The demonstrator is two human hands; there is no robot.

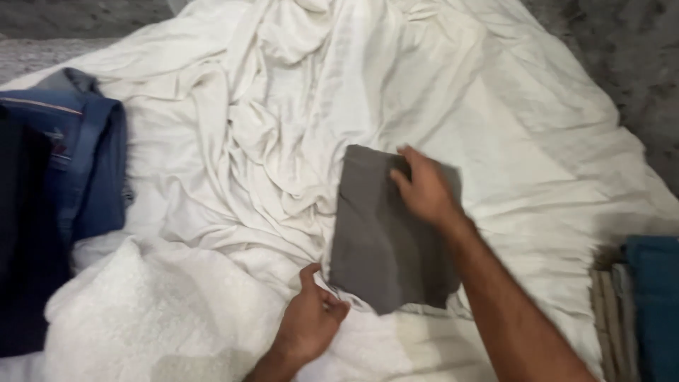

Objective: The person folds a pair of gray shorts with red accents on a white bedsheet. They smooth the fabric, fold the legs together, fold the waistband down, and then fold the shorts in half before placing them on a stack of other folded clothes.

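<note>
A folded grey cloth [378, 233] lies on a rumpled white sheet [297, 106] in the middle of the view. My right hand [424, 191] rests flat on the cloth's upper right part, fingers spread and pressing down. My left hand [311, 318] sits at the cloth's lower left corner, fingers curled and pinching its edge. The cloth is roughly rectangular, with its near edge lifted slightly off the sheet.
Folded blue denim and dark garments [64, 177] are stacked at the left. A white towel [148, 311] lies at the lower left. A teal cloth [654, 304] and beige folded pieces [608, 311] sit at the right edge. Grey carpet [622, 49] borders the sheet.
</note>
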